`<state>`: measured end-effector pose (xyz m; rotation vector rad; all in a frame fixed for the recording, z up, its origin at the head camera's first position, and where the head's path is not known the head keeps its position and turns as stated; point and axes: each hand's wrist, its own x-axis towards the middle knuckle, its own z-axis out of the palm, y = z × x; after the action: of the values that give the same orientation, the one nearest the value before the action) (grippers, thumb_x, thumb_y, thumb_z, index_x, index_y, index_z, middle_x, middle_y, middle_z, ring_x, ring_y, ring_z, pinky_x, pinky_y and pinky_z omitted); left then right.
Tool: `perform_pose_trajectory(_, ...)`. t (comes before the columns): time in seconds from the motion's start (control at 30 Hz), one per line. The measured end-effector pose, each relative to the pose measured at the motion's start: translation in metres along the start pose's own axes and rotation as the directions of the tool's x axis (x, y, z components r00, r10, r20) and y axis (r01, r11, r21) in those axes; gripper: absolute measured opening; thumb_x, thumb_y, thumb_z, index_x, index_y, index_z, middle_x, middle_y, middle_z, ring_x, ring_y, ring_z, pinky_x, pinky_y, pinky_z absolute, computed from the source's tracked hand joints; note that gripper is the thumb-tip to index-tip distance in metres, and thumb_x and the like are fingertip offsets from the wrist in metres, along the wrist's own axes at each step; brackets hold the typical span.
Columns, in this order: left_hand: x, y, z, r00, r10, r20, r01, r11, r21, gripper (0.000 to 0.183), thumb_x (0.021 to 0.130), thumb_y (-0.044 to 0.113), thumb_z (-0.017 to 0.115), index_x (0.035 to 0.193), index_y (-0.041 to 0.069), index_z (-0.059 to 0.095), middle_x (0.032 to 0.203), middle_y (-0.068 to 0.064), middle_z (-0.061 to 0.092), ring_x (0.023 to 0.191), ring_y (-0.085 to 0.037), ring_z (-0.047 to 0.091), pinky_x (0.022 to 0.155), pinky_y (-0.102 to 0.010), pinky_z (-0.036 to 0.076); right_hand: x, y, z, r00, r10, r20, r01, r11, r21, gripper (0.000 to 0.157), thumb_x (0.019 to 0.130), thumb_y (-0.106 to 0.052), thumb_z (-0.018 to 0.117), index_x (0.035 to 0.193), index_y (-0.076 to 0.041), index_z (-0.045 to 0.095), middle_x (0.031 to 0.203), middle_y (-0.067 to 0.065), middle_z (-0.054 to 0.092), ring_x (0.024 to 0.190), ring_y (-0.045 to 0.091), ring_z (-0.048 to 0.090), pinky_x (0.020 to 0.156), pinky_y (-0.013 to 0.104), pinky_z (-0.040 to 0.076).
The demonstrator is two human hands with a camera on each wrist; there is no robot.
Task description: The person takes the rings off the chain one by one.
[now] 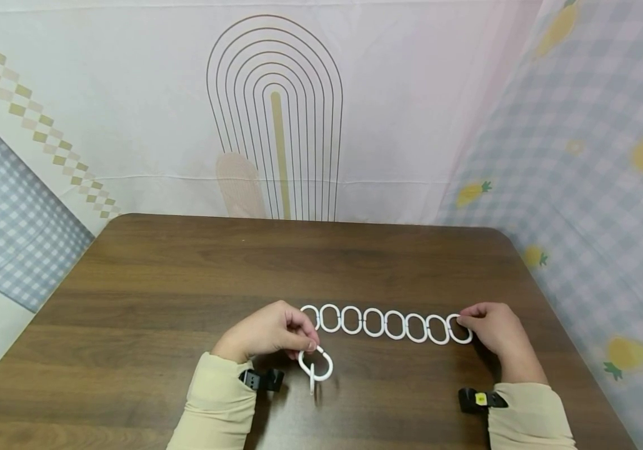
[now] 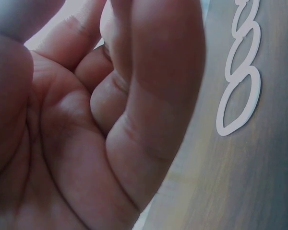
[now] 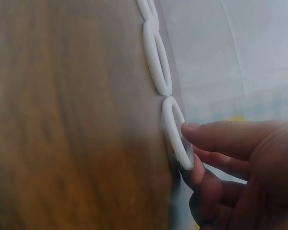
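Observation:
My left hand (image 1: 276, 328) pinches a white oval ring (image 1: 329, 370), like a shower curtain ring, near the middle of the table. A second white ring (image 1: 312, 382), seen nearly edge-on, hangs from the first. Behind them a row of several white rings (image 1: 373, 310) lies end to end across the wood. At the row's right end, my right hand (image 1: 495, 331) pinches the last ring (image 3: 175, 136) between thumb and fingers. The left wrist view shows my curled fingers (image 2: 158, 96) beside part of the row; the held rings are hidden there.
The brown wooden table (image 1: 186, 262) has rounded far corners. A pale patterned cloth (image 1: 411, 125) hangs behind it, and checked cloth (image 1: 591, 206) with yellow fruit prints runs along the right. Black straps (image 1: 470, 400) with small devices sit on both wrists.

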<state>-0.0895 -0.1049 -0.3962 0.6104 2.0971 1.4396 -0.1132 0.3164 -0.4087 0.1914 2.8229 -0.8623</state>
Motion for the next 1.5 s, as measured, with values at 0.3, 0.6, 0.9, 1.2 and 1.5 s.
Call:
perform_pose_trajectory(0.3, -0.001, 0.001, 0.0, 1.0, 0.002, 0.003, -0.002, 1.0, 0.001, 0.004, 0.088, 0.003, 0.072, 0.089, 0.004, 0.076, 0.075, 0.0, 0.07, 0.06, -0.007, 0.057, 0.058, -0.022, 0.052, 0.0, -0.001, -0.001, 1.0, 0.008, 0.005, -0.008, 1.0, -0.016, 0.026, 0.094, -0.023, 0.065, 0.101, 0.001, 0.073, 0.102, 0.02, 0.069, 0.096, 0.038, 0.061, 0.083, 0.054, 0.047)
perform_pose_trajectory(0.6, -0.001, 0.002, 0.0, 1.0, -0.004, -0.006, 0.004, 1.0, 0.012, 0.006, 0.088, 0.003, 0.072, 0.088, 0.007, 0.076, 0.077, 0.0, 0.071, 0.06, -0.009, 0.058, 0.058, -0.023, 0.052, -0.001, -0.005, -0.001, 1.0, -0.002, -0.014, 0.002, 1.0, -0.008, 0.027, 0.095, -0.023, 0.066, 0.104, 0.001, 0.073, 0.104, 0.021, 0.069, 0.096, 0.037, 0.061, 0.081, 0.053, 0.047)
perform_pose_trajectory(0.9, -0.001, 0.002, 0.0, 1.0, 0.007, 0.001, -0.007, 1.0, 0.011, 0.004, 0.087, 0.003, 0.073, 0.088, 0.005, 0.076, 0.074, 0.0, 0.07, 0.06, -0.007, 0.057, 0.057, -0.022, 0.052, -0.004, -0.012, 0.004, 0.997, -0.069, -0.038, 0.069, 0.998, 0.009, 0.024, 0.094, -0.022, 0.067, 0.103, 0.0, 0.074, 0.104, 0.02, 0.07, 0.097, 0.037, 0.062, 0.079, 0.046, 0.048)
perform_pose_trajectory(1.2, -0.002, 0.003, 0.0, 1.0, 0.011, 0.003, -0.011, 1.0, 0.003, 0.004, 0.086, 0.004, 0.075, 0.089, 0.002, 0.075, 0.074, -0.001, 0.07, 0.06, -0.008, 0.057, 0.057, -0.022, 0.052, -0.004, -0.019, 0.008, 0.996, -0.087, -0.022, 0.087, 0.996, 0.005, 0.024, 0.094, -0.022, 0.068, 0.105, -0.001, 0.074, 0.102, 0.016, 0.07, 0.092, 0.03, 0.062, 0.073, 0.039, 0.047)
perform_pose_trajectory(1.5, -0.003, 0.006, 0.0, 1.0, 0.011, 0.003, -0.011, 1.0, -0.007, 0.004, 0.086, 0.004, 0.075, 0.09, 0.001, 0.075, 0.074, -0.002, 0.07, 0.061, -0.008, 0.057, 0.057, -0.022, 0.051, -0.007, -0.029, 0.01, 0.993, -0.114, -0.032, 0.114, 0.993, 0.005, 0.022, 0.094, -0.022, 0.069, 0.103, -0.003, 0.075, 0.1, 0.014, 0.072, 0.091, 0.029, 0.062, 0.073, 0.039, 0.047)
